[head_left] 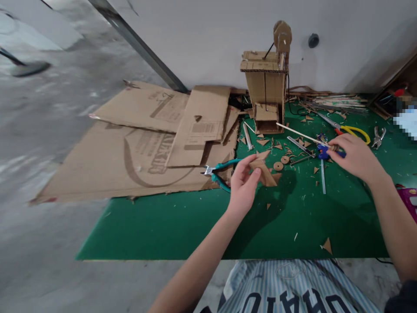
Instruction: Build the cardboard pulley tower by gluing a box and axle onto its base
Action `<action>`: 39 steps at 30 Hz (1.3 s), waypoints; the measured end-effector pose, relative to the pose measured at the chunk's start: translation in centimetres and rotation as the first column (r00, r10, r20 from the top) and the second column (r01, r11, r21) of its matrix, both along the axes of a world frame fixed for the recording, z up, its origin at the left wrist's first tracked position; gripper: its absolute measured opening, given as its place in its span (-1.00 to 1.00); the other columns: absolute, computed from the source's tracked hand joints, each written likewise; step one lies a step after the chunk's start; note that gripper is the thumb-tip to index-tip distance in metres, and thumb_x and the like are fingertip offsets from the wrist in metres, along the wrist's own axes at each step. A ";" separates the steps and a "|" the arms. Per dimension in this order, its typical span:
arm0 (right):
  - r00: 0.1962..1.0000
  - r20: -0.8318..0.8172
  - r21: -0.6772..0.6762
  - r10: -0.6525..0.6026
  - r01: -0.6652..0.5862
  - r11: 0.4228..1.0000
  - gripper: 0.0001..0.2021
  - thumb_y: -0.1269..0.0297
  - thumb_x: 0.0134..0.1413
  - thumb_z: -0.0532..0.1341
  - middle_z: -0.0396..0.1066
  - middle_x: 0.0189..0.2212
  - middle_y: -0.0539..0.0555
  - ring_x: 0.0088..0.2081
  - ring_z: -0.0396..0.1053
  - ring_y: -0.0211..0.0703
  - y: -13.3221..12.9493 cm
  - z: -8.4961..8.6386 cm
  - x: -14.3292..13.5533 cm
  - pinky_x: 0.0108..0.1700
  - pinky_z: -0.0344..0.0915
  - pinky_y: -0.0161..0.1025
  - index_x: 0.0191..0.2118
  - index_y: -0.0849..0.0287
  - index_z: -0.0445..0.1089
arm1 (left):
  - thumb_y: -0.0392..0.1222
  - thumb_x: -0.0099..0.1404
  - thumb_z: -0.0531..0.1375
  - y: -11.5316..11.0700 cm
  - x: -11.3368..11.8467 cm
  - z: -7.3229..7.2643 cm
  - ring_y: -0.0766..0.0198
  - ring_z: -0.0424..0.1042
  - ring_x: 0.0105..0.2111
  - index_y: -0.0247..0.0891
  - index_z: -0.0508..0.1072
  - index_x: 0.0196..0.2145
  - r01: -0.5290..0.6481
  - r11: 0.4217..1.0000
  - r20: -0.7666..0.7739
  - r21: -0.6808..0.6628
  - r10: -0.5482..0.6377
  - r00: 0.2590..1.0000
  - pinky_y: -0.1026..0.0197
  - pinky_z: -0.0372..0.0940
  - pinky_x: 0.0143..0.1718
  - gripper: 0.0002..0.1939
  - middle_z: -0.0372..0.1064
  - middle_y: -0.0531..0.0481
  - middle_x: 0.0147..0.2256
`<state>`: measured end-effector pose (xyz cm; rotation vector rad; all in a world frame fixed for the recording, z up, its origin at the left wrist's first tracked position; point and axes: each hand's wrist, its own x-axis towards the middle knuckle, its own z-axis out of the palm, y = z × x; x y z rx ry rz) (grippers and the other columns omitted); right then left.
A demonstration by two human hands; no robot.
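Observation:
My left hand (244, 182) is closed around a small folded cardboard piece (265, 171) with pointed flaps, held above the table. Just beneath that hand lie teal-handled cutting pliers (224, 167), jaws pointing left. My right hand (353, 154) pinches a thin wooden stick (299, 132), which points left toward the cardboard tower (265, 87). Something small and brown, perhaps cardboard discs, sits on the stick by my fingertips. Below it rests a blue glue gun (322, 151) with a clear glue stick (323, 178). Two cardboard discs (278, 166) lie between my hands.
Large cardboard sheets (140, 152) cover the left of the green table (156, 230). Yellow-and-red-handled scissors (355, 132), small pliers (378, 137) and a utility knife (301, 147) lie at the right. Cardboard scraps are scattered around; thin sticks (339, 103) lie along the wall.

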<state>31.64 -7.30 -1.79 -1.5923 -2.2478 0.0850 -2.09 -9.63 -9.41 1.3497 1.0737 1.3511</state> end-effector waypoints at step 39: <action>0.956 0.040 0.192 -0.292 0.280 0.941 -0.51 0.26 0.22 0.15 0.41 -0.09 0.32 0.01 0.36 0.24 -0.9 -5.7 1.0 0.05 0.33 0.14 0.25 0.24 0.31 | -0.11 0.31 0.28 3.1 -1.2 3.8 0.23 0.57 -0.35 -0.25 0.52 -0.24 -0.019 0.965 -0.476 0.260 0.145 0.867 0.28 0.40 -0.36 -0.85 0.60 -0.04 -0.34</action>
